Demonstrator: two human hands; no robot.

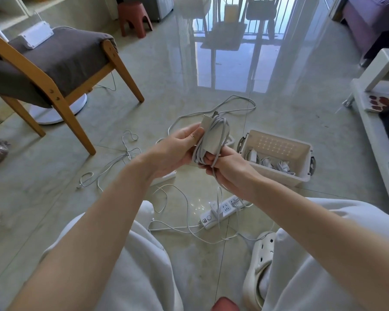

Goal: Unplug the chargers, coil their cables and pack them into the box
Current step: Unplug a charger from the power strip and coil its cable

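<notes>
My left hand (177,147) grips a white charger brick (208,131) with its grey cable (220,126) wound around it, held above the floor. My right hand (229,169) pinches the free cable below the brick; the cable's tail hangs down toward the white power strip (222,209), where one charger stays plugged. The open white box (276,142) stands just right of my hands with several coiled chargers (270,161) inside. More loose cable (211,111) loops on the floor behind my hands.
A wooden chair (61,63) with a grey cushion stands at left, a white device on it. Loose white cables (121,158) trail across the tiles at left and near my knees. A white shelf unit (377,104) is at right, a red stool (134,17) far back.
</notes>
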